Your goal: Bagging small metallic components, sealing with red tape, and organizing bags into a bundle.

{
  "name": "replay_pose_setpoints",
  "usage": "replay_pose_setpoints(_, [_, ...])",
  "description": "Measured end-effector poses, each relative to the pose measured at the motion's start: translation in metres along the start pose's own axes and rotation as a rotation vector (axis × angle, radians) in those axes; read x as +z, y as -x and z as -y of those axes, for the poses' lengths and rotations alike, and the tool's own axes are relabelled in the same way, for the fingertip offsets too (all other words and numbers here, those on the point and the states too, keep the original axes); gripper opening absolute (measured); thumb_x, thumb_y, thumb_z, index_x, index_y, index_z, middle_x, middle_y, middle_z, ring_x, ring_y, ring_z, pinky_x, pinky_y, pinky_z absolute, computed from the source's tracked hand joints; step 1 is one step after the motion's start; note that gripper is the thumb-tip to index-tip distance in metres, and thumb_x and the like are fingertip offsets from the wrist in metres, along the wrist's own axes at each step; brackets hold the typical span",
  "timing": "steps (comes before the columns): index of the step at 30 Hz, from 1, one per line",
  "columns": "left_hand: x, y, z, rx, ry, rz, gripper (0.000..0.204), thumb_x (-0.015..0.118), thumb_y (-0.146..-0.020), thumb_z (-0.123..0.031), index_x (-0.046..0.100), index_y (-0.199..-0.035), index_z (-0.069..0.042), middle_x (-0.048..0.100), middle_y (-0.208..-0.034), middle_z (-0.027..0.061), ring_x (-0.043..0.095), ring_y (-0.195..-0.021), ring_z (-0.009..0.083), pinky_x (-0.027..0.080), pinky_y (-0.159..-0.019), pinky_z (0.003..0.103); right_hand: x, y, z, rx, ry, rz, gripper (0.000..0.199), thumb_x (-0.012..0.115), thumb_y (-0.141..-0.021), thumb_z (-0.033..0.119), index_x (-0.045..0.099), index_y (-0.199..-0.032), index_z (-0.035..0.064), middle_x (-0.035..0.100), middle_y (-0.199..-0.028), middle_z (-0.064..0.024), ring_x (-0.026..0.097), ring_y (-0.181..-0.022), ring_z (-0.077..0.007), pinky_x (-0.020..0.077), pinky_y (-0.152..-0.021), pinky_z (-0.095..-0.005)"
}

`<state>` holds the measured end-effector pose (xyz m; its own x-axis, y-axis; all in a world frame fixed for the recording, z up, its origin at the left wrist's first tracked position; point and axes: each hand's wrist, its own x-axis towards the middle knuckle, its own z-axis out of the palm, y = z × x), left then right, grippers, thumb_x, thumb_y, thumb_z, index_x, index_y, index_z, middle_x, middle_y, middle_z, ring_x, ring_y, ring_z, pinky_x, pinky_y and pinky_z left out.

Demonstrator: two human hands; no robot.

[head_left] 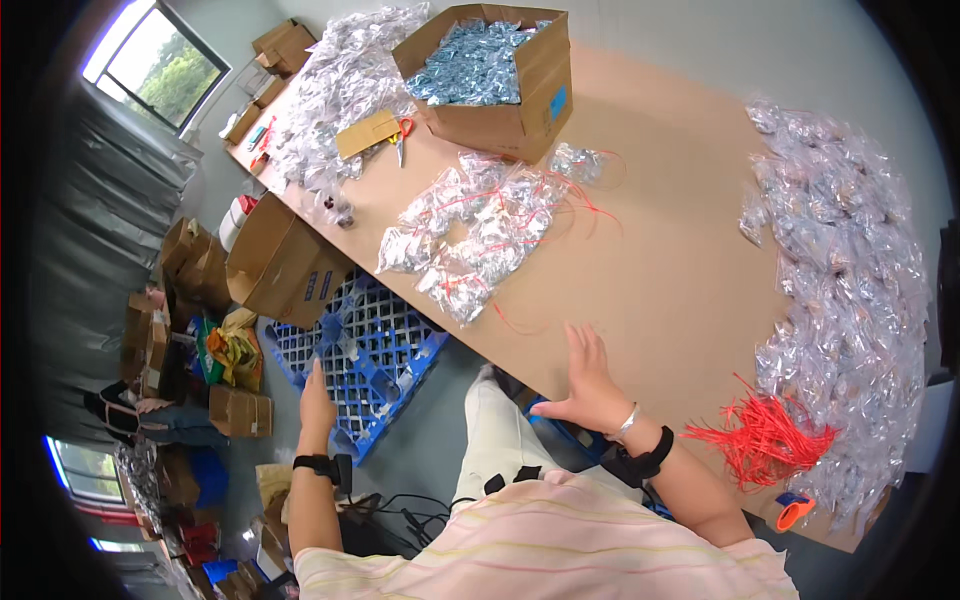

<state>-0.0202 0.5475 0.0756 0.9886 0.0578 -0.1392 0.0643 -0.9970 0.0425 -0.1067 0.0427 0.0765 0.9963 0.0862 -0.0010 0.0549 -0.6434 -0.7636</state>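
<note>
- Clear packets (pixel 520 218) lie in one loose pile on the brown table (pixel 660 270), ahead of your right hand and a little to its left; thin red strings run across them.
- Your right hand (pixel 588 385) is open, with the fingers spread and the thumb out. It holds nothing, and it is at the near edge of the table; I cannot tell if it touches.
- Your left hand (pixel 317 408) is seen from its side, in front of the blue pallet (pixel 375 345). I cannot tell if it is open or closed.
- Behind the pile stands an open box (pixel 480 125), filled with blue packets (pixel 470 65).
- To the left of this box, the scissors (pixel 401 148) lie beside a piece of cardboard (pixel 367 134).
- At the right side of the table there is a large heap of packets (pixel 845 240). A bunch of red strings (pixel 765 440) lies against it, and near this is an orange ring (pixel 794 514).
</note>
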Motion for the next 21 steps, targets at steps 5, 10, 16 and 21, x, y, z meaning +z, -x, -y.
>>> replay_pose_setpoints(5, [0.030, -0.227, -0.101, 0.397, -0.465, 0.133, 0.124, 0.088, -0.054, -0.023, 0.012, -0.152, -0.024, 0.004, -0.158, 0.0158, 0.012, -0.144, 0.0396, 0.028, -0.104, 0.066, 0.132, -0.144, 0.049, 0.279, 0.296, 0.085, 0.131, 0.089, -0.054, 0.041, 0.006, -0.151, 0.0090, 0.001, -0.154, -0.0259, 0.008, -0.140, -0.0516, 0.0216, -0.100, -0.0743])
replay_pose_setpoints(10, [0.070, -0.372, -0.152, 0.866, -0.578, 0.068, 0.139, 0.090, -0.039, -0.048, 0.013, -0.152, -0.025, 0.000, -0.158, 0.0170, 0.000, -0.145, 0.0392, 0.020, -0.103, 0.073, 0.214, -0.270, 0.008, 0.229, 0.628, 0.113, 0.133, 0.090, -0.051, 0.041, 0.008, -0.152, 0.0159, -0.003, -0.156, -0.0247, 0.002, -0.142, -0.0493, 0.0131, -0.101, -0.0760])
replay_pose_setpoints(16, [0.060, -0.449, -0.214, 1.264, -0.501, 0.094, 0.145, 0.090, -0.035, -0.051, 0.011, -0.153, -0.024, 0.003, -0.158, 0.0175, 0.005, -0.145, 0.0401, 0.016, -0.106, 0.072, 0.153, -0.365, -0.034, 0.593, 0.623, 0.223, 0.138, 0.091, -0.045, 0.038, 0.007, -0.152, 0.0181, -0.005, -0.156, -0.0247, -0.006, -0.142, -0.0493, 0.0097, -0.103, -0.0753])
replay_pose_setpoints(21, [0.068, -0.484, -0.266, 1.389, -0.345, 0.237, 0.127, 0.090, -0.043, -0.038, 0.022, -0.148, -0.017, 0.024, -0.151, 0.0186, 0.024, -0.137, 0.0426, 0.034, -0.100, 0.063, 0.134, -0.386, -0.055, 0.665, 0.518, 0.279, 0.111, 0.087, -0.054, 0.032, 0.026, -0.145, 0.0160, 0.033, -0.142, -0.0228, 0.029, -0.133, -0.0423, 0.0301, -0.099, -0.0662])
